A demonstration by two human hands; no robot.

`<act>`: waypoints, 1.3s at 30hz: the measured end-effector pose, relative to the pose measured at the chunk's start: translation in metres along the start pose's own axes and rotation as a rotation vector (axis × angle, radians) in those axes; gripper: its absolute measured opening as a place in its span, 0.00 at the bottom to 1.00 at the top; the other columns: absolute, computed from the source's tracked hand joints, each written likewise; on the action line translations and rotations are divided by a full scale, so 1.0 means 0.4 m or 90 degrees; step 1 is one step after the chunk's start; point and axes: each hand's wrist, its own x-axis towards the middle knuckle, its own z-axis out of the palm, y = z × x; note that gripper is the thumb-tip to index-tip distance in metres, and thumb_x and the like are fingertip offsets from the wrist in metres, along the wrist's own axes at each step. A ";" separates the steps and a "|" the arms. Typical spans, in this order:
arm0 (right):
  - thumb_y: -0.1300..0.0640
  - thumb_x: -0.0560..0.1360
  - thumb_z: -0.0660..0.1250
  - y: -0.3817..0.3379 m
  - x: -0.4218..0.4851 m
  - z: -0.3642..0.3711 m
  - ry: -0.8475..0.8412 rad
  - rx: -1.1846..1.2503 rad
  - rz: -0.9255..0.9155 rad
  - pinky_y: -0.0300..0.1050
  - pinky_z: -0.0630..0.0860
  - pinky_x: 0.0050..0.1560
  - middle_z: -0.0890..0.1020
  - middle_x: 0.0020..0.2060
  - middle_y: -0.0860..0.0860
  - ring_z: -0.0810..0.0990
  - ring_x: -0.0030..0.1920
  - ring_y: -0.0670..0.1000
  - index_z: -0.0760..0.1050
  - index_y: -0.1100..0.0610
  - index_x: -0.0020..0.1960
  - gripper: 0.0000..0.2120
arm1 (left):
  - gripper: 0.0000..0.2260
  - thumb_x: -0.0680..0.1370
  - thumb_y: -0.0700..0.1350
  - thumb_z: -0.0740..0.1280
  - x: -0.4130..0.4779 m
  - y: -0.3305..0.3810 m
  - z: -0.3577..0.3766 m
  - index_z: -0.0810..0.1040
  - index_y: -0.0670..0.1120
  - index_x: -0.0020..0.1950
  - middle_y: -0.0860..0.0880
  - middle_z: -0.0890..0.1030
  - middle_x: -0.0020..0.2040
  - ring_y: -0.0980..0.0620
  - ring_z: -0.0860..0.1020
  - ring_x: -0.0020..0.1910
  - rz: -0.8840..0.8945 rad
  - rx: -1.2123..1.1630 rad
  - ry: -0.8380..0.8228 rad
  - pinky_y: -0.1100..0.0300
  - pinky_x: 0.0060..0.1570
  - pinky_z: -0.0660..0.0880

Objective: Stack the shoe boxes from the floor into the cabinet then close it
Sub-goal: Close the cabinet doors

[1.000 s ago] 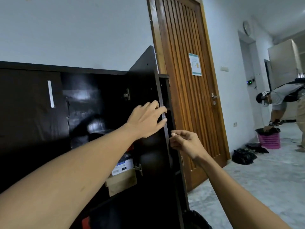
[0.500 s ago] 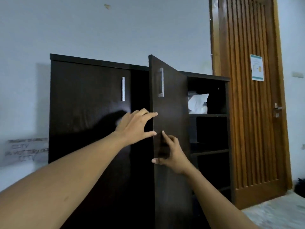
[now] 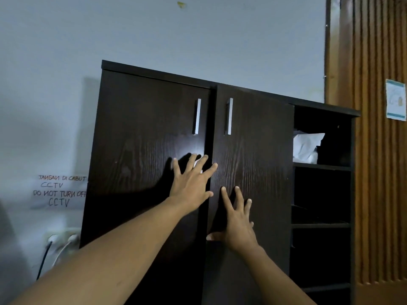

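Note:
A dark brown cabinet [image 3: 220, 82] stands against the pale wall. Its left door [image 3: 143, 133] and right door [image 3: 257, 137] both lie flat and closed, each with a silver bar handle near the middle seam. My left hand [image 3: 191, 181] presses on the left door with straight, spread fingers, its fingertips reaching the seam. My right hand [image 3: 237, 219] lies flat on the right door just below, fingers spread and thumb pointing left. No shoe boxes are visible; the doors hide the inside.
Open shelves [image 3: 321, 225] fill the cabinet's right section, with white crumpled paper [image 3: 306, 146] on the top one. A wooden slatted door [image 3: 374, 150] stands to the right. A handwritten CCTV notice [image 3: 59, 190] and a wall socket [image 3: 59, 238] with plugged cables are at the left.
The right cabinet door has swung from half open to closed. Both hands moved onto the door fronts and flattened. My view turned left toward the cabinet.

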 end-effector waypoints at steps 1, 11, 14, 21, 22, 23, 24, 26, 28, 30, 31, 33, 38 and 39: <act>0.48 0.62 0.83 0.002 0.011 0.015 0.001 -0.010 0.004 0.81 0.54 0.66 0.25 0.74 0.39 0.27 0.76 0.62 0.32 0.32 0.76 0.66 | 0.38 0.76 0.61 0.68 0.004 -0.008 0.018 0.51 0.60 0.80 0.50 0.46 0.82 0.45 0.39 0.80 0.000 0.016 -0.008 0.27 0.71 0.40; 0.52 0.66 0.80 0.038 0.099 0.112 0.040 -0.059 0.014 0.81 0.60 0.64 0.24 0.73 0.40 0.24 0.74 0.63 0.32 0.33 0.76 0.63 | 0.39 0.75 0.65 0.67 0.049 -0.055 0.151 0.50 0.62 0.80 0.48 0.32 0.80 0.40 0.26 0.75 -0.027 0.065 0.010 0.23 0.66 0.36; 0.52 0.66 0.80 0.045 0.099 0.115 0.048 -0.074 0.009 0.81 0.62 0.62 0.25 0.74 0.41 0.25 0.75 0.64 0.31 0.32 0.75 0.63 | 0.39 0.74 0.66 0.66 0.051 -0.058 0.155 0.50 0.62 0.80 0.48 0.33 0.80 0.40 0.26 0.76 -0.028 0.078 0.015 0.22 0.66 0.38; 0.55 0.68 0.79 0.004 0.072 0.063 -0.017 -0.124 0.060 0.80 0.59 0.66 0.25 0.74 0.42 0.30 0.77 0.65 0.31 0.32 0.75 0.62 | 0.43 0.74 0.71 0.61 0.015 -0.069 0.078 0.43 0.59 0.81 0.46 0.32 0.80 0.39 0.30 0.77 0.039 0.187 -0.100 0.24 0.69 0.44; 0.55 0.69 0.79 -0.009 0.069 0.045 -0.042 -0.121 0.075 0.81 0.57 0.66 0.26 0.75 0.42 0.33 0.77 0.66 0.33 0.31 0.76 0.61 | 0.43 0.74 0.70 0.63 0.007 -0.082 0.052 0.45 0.58 0.81 0.48 0.34 0.81 0.42 0.32 0.78 0.057 0.172 -0.138 0.27 0.71 0.45; 0.55 0.68 0.79 -0.025 0.064 0.023 -0.070 -0.111 0.089 0.81 0.56 0.66 0.27 0.76 0.42 0.37 0.78 0.66 0.35 0.31 0.76 0.60 | 0.42 0.74 0.69 0.64 -0.004 -0.095 0.029 0.49 0.57 0.81 0.50 0.37 0.81 0.44 0.34 0.79 0.063 0.139 -0.174 0.31 0.73 0.46; 0.54 0.68 0.79 -0.038 0.060 0.006 -0.102 -0.097 0.101 0.81 0.56 0.66 0.30 0.77 0.42 0.41 0.79 0.66 0.37 0.30 0.76 0.59 | 0.41 0.74 0.68 0.65 -0.016 -0.104 0.015 0.52 0.56 0.81 0.51 0.41 0.82 0.47 0.37 0.80 0.053 0.083 -0.205 0.35 0.76 0.48; 0.50 0.66 0.80 -0.064 0.035 -0.022 -0.160 -0.079 0.104 0.79 0.57 0.68 0.35 0.78 0.44 0.46 0.78 0.67 0.40 0.30 0.76 0.57 | 0.40 0.74 0.66 0.67 -0.064 -0.117 -0.009 0.55 0.54 0.81 0.52 0.47 0.82 0.50 0.45 0.81 -0.004 -0.054 -0.247 0.42 0.77 0.53; 0.49 0.65 0.80 -0.081 -0.018 -0.022 -0.186 -0.078 0.105 0.79 0.58 0.67 0.37 0.79 0.45 0.44 0.78 0.68 0.40 0.30 0.76 0.57 | 0.40 0.74 0.64 0.69 -0.139 -0.128 -0.024 0.56 0.54 0.81 0.52 0.51 0.82 0.49 0.54 0.80 -0.057 -0.128 -0.271 0.45 0.76 0.58; 0.48 0.66 0.80 -0.082 -0.093 -0.010 -0.194 -0.082 0.110 0.81 0.57 0.67 0.35 0.79 0.45 0.41 0.79 0.66 0.39 0.33 0.77 0.58 | 0.40 0.74 0.63 0.70 -0.232 -0.143 -0.038 0.56 0.54 0.81 0.51 0.53 0.82 0.48 0.59 0.78 -0.086 -0.145 -0.297 0.48 0.74 0.62; 0.47 0.66 0.80 -0.076 -0.130 0.000 -0.198 -0.084 0.109 0.81 0.56 0.67 0.34 0.79 0.45 0.40 0.79 0.65 0.39 0.35 0.78 0.58 | 0.40 0.74 0.63 0.70 -0.278 -0.150 -0.044 0.57 0.54 0.81 0.50 0.54 0.81 0.48 0.61 0.78 -0.096 -0.146 -0.308 0.50 0.72 0.64; 0.44 0.67 0.79 -0.059 -0.195 0.022 -0.209 -0.093 0.112 0.80 0.56 0.67 0.34 0.79 0.46 0.40 0.79 0.62 0.39 0.38 0.80 0.58 | 0.39 0.74 0.63 0.70 -0.372 -0.159 -0.049 0.58 0.54 0.80 0.50 0.59 0.80 0.48 0.64 0.76 -0.116 -0.155 -0.328 0.52 0.71 0.67; 0.41 0.66 0.78 -0.004 -0.362 0.119 -0.260 -0.094 0.146 0.79 0.56 0.68 0.38 0.80 0.45 0.43 0.80 0.60 0.41 0.42 0.80 0.57 | 0.37 0.75 0.63 0.69 -0.633 -0.163 0.025 0.60 0.55 0.79 0.48 0.64 0.78 0.47 0.66 0.75 -0.189 -0.180 -0.439 0.51 0.69 0.68; 0.40 0.66 0.78 0.012 -0.397 0.144 -0.274 -0.091 0.155 0.78 0.56 0.68 0.38 0.80 0.45 0.44 0.80 0.60 0.41 0.43 0.81 0.57 | 0.37 0.74 0.63 0.70 -0.686 -0.157 0.051 0.60 0.55 0.79 0.48 0.64 0.77 0.46 0.66 0.74 -0.203 -0.184 -0.468 0.51 0.68 0.69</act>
